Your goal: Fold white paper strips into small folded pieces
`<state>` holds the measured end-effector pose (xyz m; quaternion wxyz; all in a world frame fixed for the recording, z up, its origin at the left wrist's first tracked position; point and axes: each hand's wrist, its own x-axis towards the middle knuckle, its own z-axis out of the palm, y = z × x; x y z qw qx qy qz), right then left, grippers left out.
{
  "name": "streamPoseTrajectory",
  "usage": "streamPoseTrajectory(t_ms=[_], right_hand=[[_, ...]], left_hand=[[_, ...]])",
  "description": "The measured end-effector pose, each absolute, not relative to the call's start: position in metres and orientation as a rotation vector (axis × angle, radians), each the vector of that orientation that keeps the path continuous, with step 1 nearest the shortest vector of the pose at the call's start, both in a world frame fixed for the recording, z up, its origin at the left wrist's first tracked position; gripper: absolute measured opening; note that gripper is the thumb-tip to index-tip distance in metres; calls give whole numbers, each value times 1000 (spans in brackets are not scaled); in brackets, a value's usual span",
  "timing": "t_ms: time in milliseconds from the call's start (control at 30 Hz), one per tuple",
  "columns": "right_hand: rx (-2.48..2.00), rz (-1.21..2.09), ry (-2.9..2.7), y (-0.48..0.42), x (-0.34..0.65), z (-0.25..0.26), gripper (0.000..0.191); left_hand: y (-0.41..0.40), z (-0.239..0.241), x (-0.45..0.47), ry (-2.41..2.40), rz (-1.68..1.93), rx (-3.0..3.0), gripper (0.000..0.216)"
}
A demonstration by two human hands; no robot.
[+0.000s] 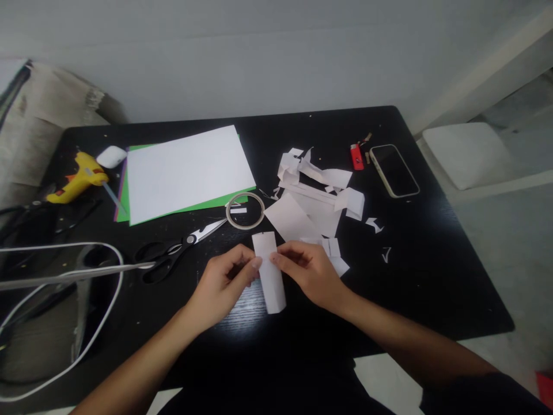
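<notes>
A narrow folded strip of white paper [272,288] is held between my two hands over the front of the black table. My left hand [228,281] pinches its left edge between thumb and fingers. On the opposite edge, my right hand [311,270] grips it the same way, thumb on the near face. Just beyond the strip lies a roll of thin tape [245,211]. Black-handled scissors [190,242] rest left of it, blades toward the roll. White paper scraps [322,202] are heaped past my right hand, which partly hides some of them.
White sheets [185,173] lie on green paper [125,196] at the back left. Beside them are a yellow glue gun [86,177] and a white case [111,157]. A white cable [116,288] loops at left. A red lighter [356,157] and phone [394,170] sit back right.
</notes>
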<state>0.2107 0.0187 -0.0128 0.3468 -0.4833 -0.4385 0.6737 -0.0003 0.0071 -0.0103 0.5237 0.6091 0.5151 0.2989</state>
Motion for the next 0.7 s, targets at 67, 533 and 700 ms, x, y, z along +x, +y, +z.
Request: streamPoseTrajectory(t_ms=[67, 533, 700], right_hand=[[-1268, 1689, -1197, 18, 211, -13, 25], [-1217, 1747, -1299, 18, 212, -10, 24], [-1210, 1763, -1224, 18, 210, -14, 21]], left_hand=[[9, -9, 0, 1191, 701, 1410, 30], [7, -13, 0, 1219, 677, 1341, 33], [11, -11, 0, 1209, 675, 1372, 34]])
